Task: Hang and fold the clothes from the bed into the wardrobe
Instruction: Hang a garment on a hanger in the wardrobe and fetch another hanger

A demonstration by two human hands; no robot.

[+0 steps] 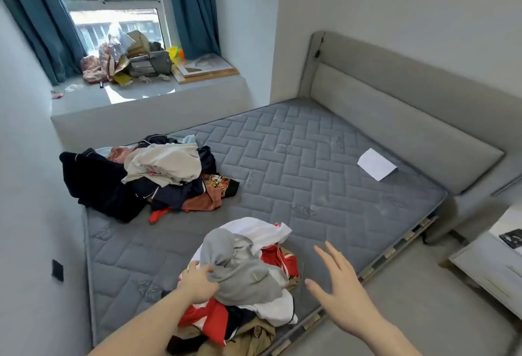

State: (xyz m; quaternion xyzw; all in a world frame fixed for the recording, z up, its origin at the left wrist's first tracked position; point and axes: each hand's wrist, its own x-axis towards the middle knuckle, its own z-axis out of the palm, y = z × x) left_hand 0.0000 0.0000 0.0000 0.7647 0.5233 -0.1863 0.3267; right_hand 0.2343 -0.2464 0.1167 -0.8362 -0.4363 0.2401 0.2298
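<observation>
The bed (pixel 296 163) carries two heaps of clothes, a dark pile (pixel 141 177) near the far edge and the near pile (pixel 243 279) at my corner. On top of the near pile lies a grey garment (pixel 240 271); it looks soft, light and floppy, so I judge it best lifted by a bunched fold. My left hand (pixel 199 280) grips that fabric at its left edge, while my right hand (pixel 339 290) hovers beside the pile, fingers spread, holding nothing.

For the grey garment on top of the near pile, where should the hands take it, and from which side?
Probably by the bunched upper fold of the grey garment, where the left hand already pinches it from the left. It lies topmost and crumpled, so lifting there should free it. The open right hand could take the right edge from the right.
</observation>
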